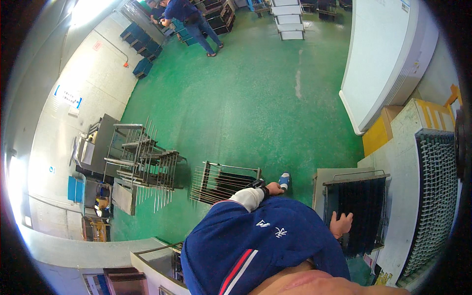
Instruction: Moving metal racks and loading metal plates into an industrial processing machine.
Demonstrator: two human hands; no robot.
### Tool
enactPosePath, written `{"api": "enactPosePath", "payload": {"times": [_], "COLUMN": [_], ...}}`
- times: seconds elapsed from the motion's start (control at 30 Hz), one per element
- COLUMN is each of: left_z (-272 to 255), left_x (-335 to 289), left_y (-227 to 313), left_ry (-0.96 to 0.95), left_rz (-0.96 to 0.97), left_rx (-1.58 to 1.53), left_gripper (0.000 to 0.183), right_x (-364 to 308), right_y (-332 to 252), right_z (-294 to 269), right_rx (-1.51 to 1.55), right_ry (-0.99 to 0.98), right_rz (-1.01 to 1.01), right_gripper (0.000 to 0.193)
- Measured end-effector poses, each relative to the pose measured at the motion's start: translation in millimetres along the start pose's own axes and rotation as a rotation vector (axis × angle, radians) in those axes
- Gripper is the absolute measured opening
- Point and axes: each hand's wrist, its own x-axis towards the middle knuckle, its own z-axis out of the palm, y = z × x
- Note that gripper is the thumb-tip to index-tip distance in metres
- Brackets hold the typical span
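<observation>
Dark-filled rack: a metal-framed rack (pixel 361 196) packed with black material stands at the person's right, a thin wire handle across its far end.
Right hand: the right hand (pixel 340 224) is at the rack's near left part, fingers spread well apart, nothing seen in its grasp; whether the fingertips touch the black material cannot be told.
Left hand: the left hand (pixel 274 189) hangs low in front of the body, fingers loosely curled; I cannot tell whether it has hold of anything.
Step in hand: probably handling or steadying the dark-filled rack, judging by the right hand alone.
Next move: a firm grip would call for the right fingers to close on the metal frame rather than the black filling.
Wire-barred rack: a rack with thin parallel rods (pixel 223 183) rests on the green floor (pixel 246 98), just beside the left hand.
Shoe: a blue-and-white shoe (pixel 284 180) shows just past the left hand.
Mesh belt: a metal mesh belt (pixel 432 196) runs along the far right, beyond the rack.
Rack stack: more rodded metal racks (pixel 147 162) stand to the left.
Co-worker: a person in dark clothing (pixel 189 14) stands well apart, near blue crates (pixel 141 42).
</observation>
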Motion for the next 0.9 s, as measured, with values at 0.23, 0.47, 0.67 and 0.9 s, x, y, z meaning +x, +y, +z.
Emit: {"api": "enactPosePath", "payload": {"times": [0.23, 0.47, 0.67, 0.9], "left_z": [1.4, -0.5, -2.0, -2.4], "left_x": [1.4, 0.7, -1.8, -2.7], "left_y": [-3.9, -4.0, -1.7, -0.7], "left_ry": [0.037, 0.005, 0.020, 0.026], "left_rz": [0.030, 0.005, 0.026, 0.041], "left_rx": [0.021, 0.012, 0.069, 0.051], "left_gripper": [0.045, 0.043, 0.047, 0.047], "right_x": [-1.0, -1.0, -1.4, -1.6], "right_y": [1.1, 0.3, 0.3, 1.2], "right_z": [0.5, 2.0, 0.6, 2.0], "right_rx": [-0.008, -0.013, -0.031, -0.020], "right_ry": [0.020, 0.041, 0.041, 0.056], "right_rz": [-0.020, -0.024, -0.030, -0.041], "right_gripper": [0.041, 0.040, 0.039, 0.040]}}
